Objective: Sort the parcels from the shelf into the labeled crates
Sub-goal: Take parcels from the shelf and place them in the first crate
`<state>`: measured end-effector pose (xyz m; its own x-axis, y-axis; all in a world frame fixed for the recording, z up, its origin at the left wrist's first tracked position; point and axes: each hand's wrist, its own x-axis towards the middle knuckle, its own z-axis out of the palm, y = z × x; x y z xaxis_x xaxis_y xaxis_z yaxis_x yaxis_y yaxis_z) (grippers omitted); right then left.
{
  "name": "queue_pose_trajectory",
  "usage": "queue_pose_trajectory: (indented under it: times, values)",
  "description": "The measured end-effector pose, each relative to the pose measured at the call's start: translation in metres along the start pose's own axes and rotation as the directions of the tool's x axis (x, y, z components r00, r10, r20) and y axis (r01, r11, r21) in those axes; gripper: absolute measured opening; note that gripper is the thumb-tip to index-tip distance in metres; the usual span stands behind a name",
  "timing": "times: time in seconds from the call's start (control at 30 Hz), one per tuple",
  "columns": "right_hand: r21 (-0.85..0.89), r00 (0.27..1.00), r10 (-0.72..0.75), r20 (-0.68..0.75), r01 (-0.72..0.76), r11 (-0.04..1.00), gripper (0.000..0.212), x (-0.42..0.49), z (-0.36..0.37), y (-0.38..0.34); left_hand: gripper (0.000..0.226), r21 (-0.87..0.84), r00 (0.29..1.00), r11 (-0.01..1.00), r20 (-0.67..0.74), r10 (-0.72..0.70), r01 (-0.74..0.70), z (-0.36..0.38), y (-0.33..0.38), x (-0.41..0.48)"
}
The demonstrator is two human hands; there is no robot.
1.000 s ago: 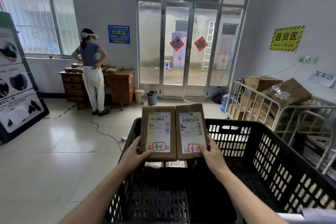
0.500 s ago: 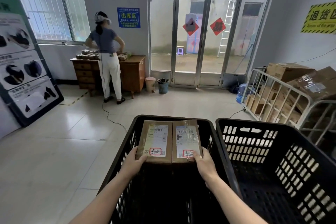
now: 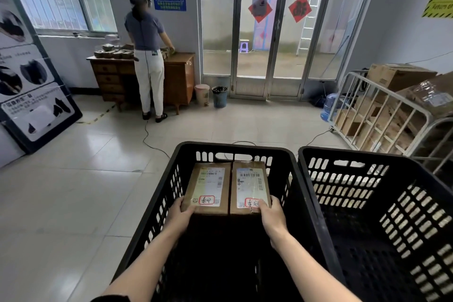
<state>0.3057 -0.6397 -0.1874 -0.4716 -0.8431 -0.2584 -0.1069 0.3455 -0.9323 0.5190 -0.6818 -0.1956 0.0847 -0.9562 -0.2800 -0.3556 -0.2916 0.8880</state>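
Two brown cardboard parcels with white shipping labels and red-circled handwriting lie side by side inside a black slatted crate. My left hand grips the near left corner of the left parcel. My right hand grips the near right corner of the right parcel. Both parcels are low in the crate, toward its far wall. Whether they rest on something beneath is hidden in shadow.
A second black crate stands right beside the first. A metal cage cart with cardboard boxes is at right. A person stands at a wooden desk with parcels. A cable runs across the floor.
I have lowered both parcels from above the crate rim down into the left crate. The view has tilted down and shifted left.
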Motion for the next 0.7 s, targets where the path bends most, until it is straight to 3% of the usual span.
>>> queue_pose_trajectory:
  times: [0.33, 0.5, 0.6, 0.7]
  values:
    - [-0.034, 1.0, -0.022, -0.009, 0.021, 0.999, 0.038, -0.003, -0.003, 0.008, 0.045, -0.018, 0.999, 0.999, 0.009, -0.043, 0.043, 0.009, -0.011, 0.003]
    - [-0.171, 0.997, -0.059, -0.04, 0.051, 0.984, 0.055, 0.0, -0.006, 0.003, 0.057, 0.163, 1.0, 0.987, -0.011, 0.014, -0.012, 0.008, -0.002, 0.0]
    - [-0.399, 0.979, -0.201, -0.039, 0.169, 0.901, 0.056, 0.001, -0.012, -0.003, 0.064, 0.233, 0.993, 0.965, 0.012, 0.122, -0.121, 0.007, 0.003, 0.0]
    - [-0.583, 0.916, -0.39, 0.099, 0.37, 0.723, 0.051, 0.003, -0.016, -0.012, 0.064, 0.358, 0.963, 0.894, 0.107, 0.247, -0.269, 0.005, 0.009, 0.004]
